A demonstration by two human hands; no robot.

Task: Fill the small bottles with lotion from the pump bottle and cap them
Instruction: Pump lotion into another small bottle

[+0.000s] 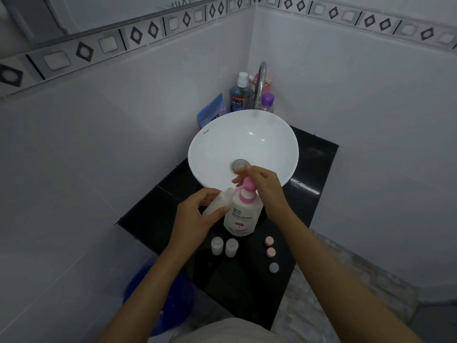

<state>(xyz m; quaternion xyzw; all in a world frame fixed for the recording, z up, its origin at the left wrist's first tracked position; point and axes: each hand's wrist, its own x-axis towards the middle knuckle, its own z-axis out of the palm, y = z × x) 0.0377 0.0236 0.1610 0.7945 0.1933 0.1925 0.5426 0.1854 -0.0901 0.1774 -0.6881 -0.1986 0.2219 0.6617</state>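
Lotion pump bottle, white with pink head (pixel 243 216): your right hand (pixel 263 185) pressed flat on head; left hand (pixel 195 214) gripped small translucent bottle (pixel 217 201), mouth tilted under spout for catching lotion.

The bathroom scene was dim and bluish, with soft shadows. Small glare spots shone inside the white basin (pixel 243 142). Wide-angle distortion curved the tile border (pixel 138 33); the edges looked blurred.
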